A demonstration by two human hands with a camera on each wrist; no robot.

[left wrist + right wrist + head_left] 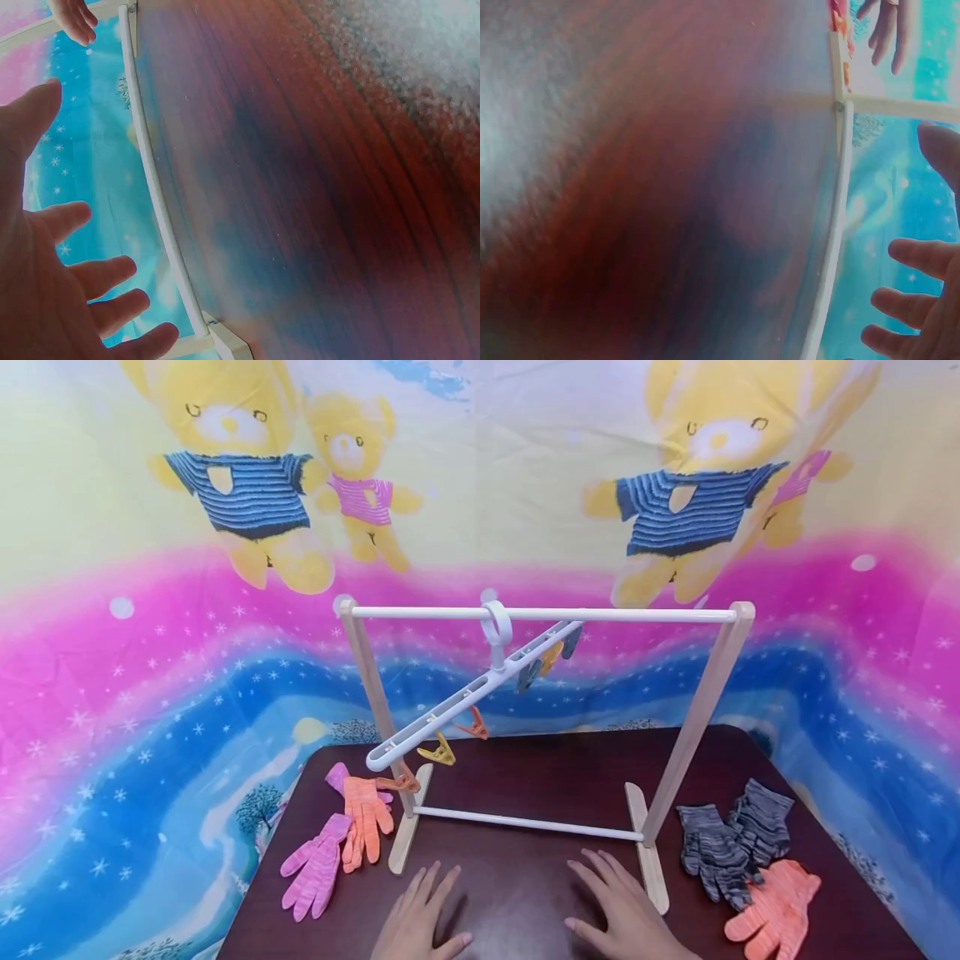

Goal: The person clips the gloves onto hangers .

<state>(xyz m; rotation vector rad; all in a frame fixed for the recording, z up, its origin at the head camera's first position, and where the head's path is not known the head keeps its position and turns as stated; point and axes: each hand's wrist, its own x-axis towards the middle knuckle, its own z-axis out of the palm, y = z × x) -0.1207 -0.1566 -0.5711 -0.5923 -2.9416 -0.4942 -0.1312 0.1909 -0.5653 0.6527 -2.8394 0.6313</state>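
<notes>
My left hand [422,917] hovers over the front of the dark table with fingers spread and nothing in it. To its right, my right hand [618,906] is likewise spread and holds nothing, near the rack's right foot. Beyond both hands stands a drying rack [540,613] with wooden posts and white bars. From its top bar hangs a white clip hanger [480,689], slanting down toward the left. Orange and yellow clips [438,750] dangle from its near half, grey and yellow clips [551,657] from its far half. Both wrist views show the fingers apart.
Left of the rack lie pink gloves [315,868] and an orange glove [365,818]. On the right lie grey-black gloves [712,852] and another orange glove [776,906]. Wooden feet [647,852] of the rack stick out toward the front. A cartoon-bear cloth [480,510] hangs behind the table [525,877].
</notes>
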